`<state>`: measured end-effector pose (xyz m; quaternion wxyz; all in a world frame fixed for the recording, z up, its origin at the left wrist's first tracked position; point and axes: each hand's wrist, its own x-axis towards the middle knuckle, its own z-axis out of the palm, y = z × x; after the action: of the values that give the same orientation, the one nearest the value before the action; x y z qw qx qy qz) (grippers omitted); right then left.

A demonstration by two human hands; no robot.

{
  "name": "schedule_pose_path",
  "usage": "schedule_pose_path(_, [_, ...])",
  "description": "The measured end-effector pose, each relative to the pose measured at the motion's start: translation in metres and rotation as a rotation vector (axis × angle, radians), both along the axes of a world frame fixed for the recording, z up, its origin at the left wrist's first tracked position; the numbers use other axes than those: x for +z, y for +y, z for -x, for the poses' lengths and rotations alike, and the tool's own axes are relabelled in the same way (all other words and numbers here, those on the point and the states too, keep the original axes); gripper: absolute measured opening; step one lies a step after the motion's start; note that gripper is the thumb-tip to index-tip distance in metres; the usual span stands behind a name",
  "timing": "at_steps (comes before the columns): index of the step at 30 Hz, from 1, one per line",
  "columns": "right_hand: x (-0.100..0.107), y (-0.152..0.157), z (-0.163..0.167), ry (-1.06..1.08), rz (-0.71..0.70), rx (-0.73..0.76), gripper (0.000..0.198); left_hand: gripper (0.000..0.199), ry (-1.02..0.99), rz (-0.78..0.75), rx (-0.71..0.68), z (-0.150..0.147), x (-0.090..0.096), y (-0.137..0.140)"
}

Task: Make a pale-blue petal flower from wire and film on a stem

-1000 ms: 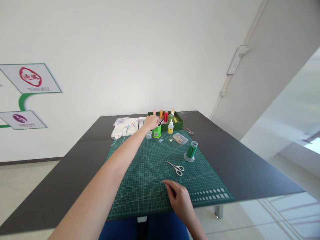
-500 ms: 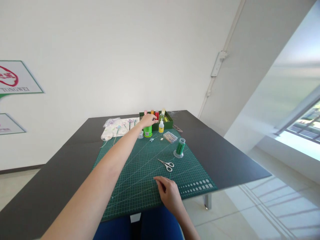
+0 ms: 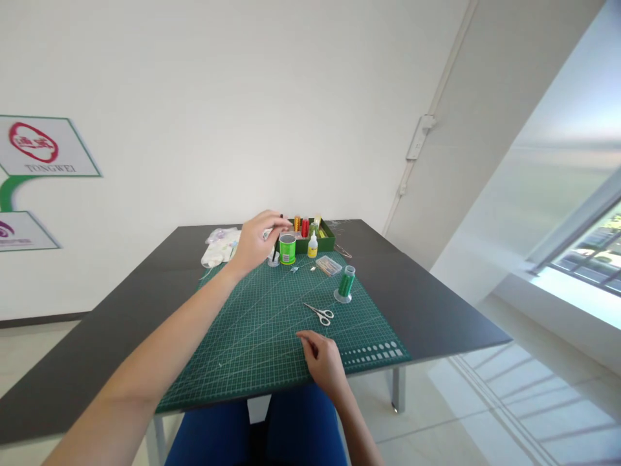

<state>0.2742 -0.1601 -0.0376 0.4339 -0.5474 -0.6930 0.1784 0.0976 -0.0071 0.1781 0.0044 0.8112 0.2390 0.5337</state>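
Note:
My left hand (image 3: 259, 241) is raised over the far part of the green cutting mat (image 3: 262, 330). Its fingers pinch a slim black stick-like tool (image 3: 275, 253), whose kind I cannot make out. Just right of that hand stands a bright green can (image 3: 288, 250), with a small clear tub (image 3: 273, 260) beside it. Close to the mat's front edge, my right hand (image 3: 323, 360) rests with thumb and fingertips together; anything in the pinch is too small to name. White-handled scissors (image 3: 321, 314) lie just beyond it, near a spool of green thread (image 3: 346, 283).
At the back, a dark green box (image 3: 330, 241) holds several thread spools. A glue bottle (image 3: 313, 246) stands before it, near a clear plastic case (image 3: 328, 265). White cloth (image 3: 220, 247) lies back left on the black table (image 3: 140, 304). A wall rises behind.
My left hand has moved left and back from the box, bringing the slim black tool with it. The right hand keeps its pinch nearly in place. The view has shifted slightly.

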Motion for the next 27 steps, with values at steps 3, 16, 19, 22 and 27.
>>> schedule_pose_path(3, [0.001,-0.001,0.0,-0.006,-0.016,-0.013,0.034,0.023,0.028,0.059,-0.068,0.017,-0.03,-0.043])
schedule_pose_path(16, [-0.002,0.017,-0.016,0.144,0.056,0.042,0.033,0.023,0.138,0.588,0.084,0.076,-0.161,-0.125])
schedule_pose_path(19, [0.01,0.045,-0.027,0.022,0.01,-0.013,0.032,0.033,0.237,0.582,0.139,0.082,-0.181,-0.122])
schedule_pose_path(22, [0.031,0.087,-0.035,-0.33,0.083,-0.097,0.031,0.03,0.293,0.498,0.207,0.083,-0.197,-0.119])
schedule_pose_path(27, [0.052,0.154,-0.027,-0.538,0.139,-0.115,0.035,0.029,0.35,0.466,0.204,0.081,-0.209,-0.122])
